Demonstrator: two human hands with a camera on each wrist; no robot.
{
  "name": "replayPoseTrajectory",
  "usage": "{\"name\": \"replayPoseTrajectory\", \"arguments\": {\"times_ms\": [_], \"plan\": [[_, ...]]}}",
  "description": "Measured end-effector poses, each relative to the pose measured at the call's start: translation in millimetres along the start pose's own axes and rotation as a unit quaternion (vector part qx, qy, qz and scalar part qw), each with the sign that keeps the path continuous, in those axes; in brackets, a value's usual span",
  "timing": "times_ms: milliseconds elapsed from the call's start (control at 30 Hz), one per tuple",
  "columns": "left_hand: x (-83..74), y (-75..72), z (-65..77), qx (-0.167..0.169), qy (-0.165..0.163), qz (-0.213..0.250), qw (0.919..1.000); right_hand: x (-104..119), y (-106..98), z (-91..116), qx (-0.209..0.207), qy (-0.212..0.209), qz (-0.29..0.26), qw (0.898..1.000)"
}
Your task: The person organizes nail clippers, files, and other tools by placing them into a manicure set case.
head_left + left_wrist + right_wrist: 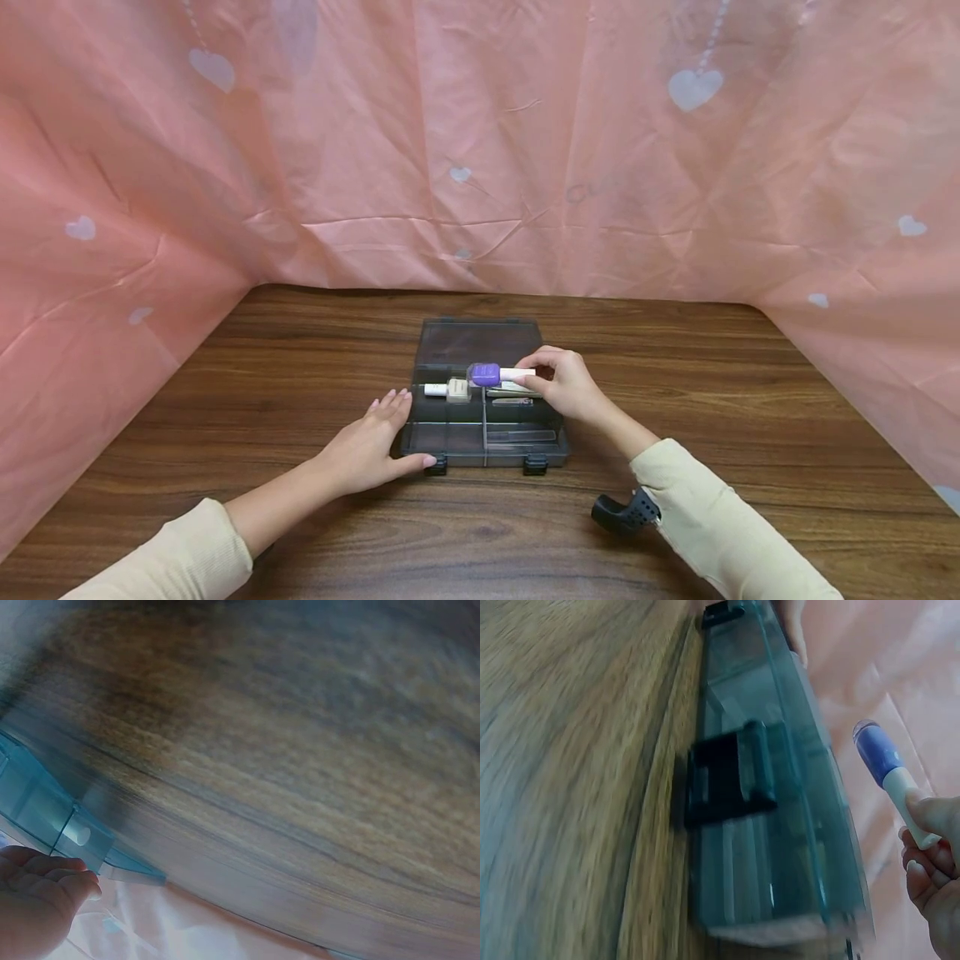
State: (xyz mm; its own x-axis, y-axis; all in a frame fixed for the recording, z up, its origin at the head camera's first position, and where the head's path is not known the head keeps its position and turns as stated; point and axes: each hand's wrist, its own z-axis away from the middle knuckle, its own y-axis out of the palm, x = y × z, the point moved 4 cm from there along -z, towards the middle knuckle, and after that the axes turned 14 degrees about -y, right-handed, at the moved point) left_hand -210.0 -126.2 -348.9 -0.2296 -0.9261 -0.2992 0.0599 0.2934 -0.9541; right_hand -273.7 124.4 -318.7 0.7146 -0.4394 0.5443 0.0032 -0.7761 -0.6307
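Note:
A purple nail polish bottle (486, 375) with a white cap is pinched by the cap in my right hand (564, 383), above the organizer box. In the right wrist view the purple bottle (879, 750) shows raised over the box's rim. The dark see-through organizer box (450, 442) lies with its lid (480, 342) folded back. Inside its left side lies a cream nail polish bottle (458, 390) with a white cap. Nail clippers (513, 402) and a clear flat strip (521, 436) lie in the right side. My left hand (367, 446) rests at the box's left edge, fingers extended.
The box stands on a brown wooden table (300, 358). Two black latches, the right latch (535, 465) among them, jut from its front edge. A black perforated strap (626, 510) hangs at my right sleeve. Pink cloth (510, 125) with hearts encloses the back and sides.

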Motion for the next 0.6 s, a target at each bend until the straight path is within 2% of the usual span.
{"name": "replayPoseTrajectory", "arguments": {"times_ms": [167, 600], "plan": [[-0.5, -0.4, 0.3, -0.003, 0.005, -0.001, 1.0000, 7.7, 12.9, -7.7, 0.012, -0.026, 0.001, 1.000], [-1.8, -2.4, 1.1, -0.007, 0.005, -0.009, 0.9999, 22.4, 44.4, -24.5, 0.068, -0.035, 0.016, 0.997]]}}
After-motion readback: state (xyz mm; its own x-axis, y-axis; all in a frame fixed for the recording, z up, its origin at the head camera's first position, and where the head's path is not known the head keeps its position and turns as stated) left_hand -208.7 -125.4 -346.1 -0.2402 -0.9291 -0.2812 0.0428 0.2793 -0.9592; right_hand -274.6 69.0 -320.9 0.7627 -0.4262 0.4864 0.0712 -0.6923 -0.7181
